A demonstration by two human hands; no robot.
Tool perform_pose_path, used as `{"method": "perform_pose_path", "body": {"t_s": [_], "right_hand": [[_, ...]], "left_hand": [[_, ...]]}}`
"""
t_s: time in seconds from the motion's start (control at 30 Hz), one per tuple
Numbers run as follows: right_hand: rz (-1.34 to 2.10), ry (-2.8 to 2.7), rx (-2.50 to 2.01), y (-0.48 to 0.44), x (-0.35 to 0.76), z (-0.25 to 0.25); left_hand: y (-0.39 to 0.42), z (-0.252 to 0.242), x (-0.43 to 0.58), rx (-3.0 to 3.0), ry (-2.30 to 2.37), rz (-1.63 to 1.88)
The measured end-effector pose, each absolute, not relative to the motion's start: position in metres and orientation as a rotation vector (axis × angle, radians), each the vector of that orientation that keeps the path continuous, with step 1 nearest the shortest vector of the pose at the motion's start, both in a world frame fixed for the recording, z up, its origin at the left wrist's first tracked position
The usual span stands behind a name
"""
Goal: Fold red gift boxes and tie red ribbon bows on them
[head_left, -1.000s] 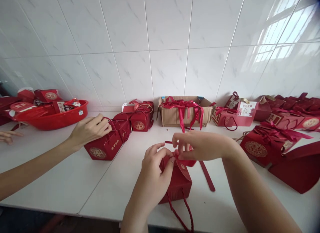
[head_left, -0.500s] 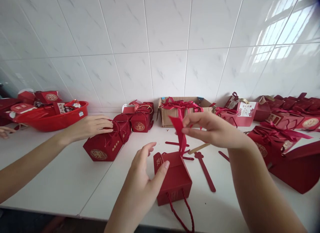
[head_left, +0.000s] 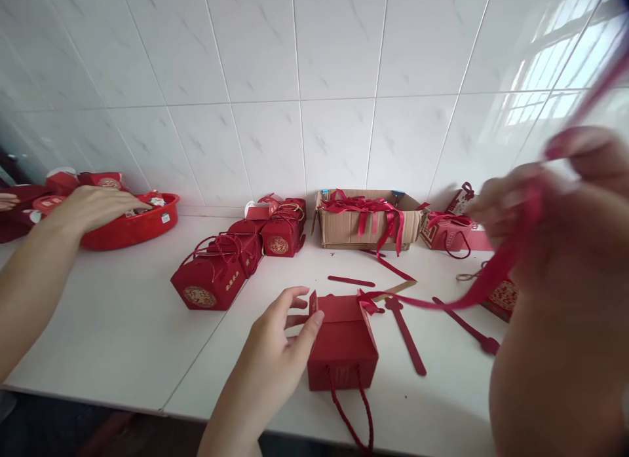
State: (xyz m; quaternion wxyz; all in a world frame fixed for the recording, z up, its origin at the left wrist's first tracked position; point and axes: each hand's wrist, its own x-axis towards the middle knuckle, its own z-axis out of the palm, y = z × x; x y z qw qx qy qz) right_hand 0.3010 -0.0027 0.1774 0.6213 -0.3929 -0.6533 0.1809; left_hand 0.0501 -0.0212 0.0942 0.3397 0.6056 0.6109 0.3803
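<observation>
The work box [head_left: 344, 342], smooth dark red card folded into a block, sits near the near edge of the surface [head_left: 113, 339]. Its end panel faces that edge; its long axis appears to run from there toward the wall. The top is open, with side flaps raised. A twisted cord handle [head_left: 366, 411] loops from the end panel over the near edge.

The left hand [head_left: 280, 346] is half open at the box's left side: fingers curled outside the left flap, thumb touching its upper edge. The right hand [head_left: 570, 228], blurred, is raised to the right, gripping a flat satin ribbon [head_left: 462, 303] between its fingers. The ribbon slants down to the box's far right corner.

Right of the box lies a straight strip [head_left: 407, 342] with a flower-shaped head pointing toward the far edge.

Left of centre, finished boxes [head_left: 209, 283] with printed gold medallions and cord handles form a row angled toward the far edge.

Along the far edge stand a corrugated carton [head_left: 344, 231] draped with ribbons and, toward the far left corner, a glossy plastic basin [head_left: 147, 231]. A co-worker's hand [head_left: 101, 205] is over the basin. Behind is veined, glossy tile [head_left: 265, 143].
</observation>
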Motion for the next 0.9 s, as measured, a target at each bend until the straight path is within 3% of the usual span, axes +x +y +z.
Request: {"method": "perform_pose_path", "body": {"t_s": [0.13, 0.3, 0.9], "right_hand": [[0.762, -1.941, -0.806, 0.010, 0.277, 0.175], [0.736, -2.462, -0.961, 0.036, 0.251, 0.157], [0.909, -2.543, -1.055, 0.044, 0.229, 0.139]], "left_hand": [[-0.017, 0.091, 0.048, 1.519, 1.573, 1.026], [-0.011, 0.081, 0.042, 1.471, 1.562, 1.070], [-0.014, 0.085, 0.043, 1.456, 1.586, 1.021]]}}
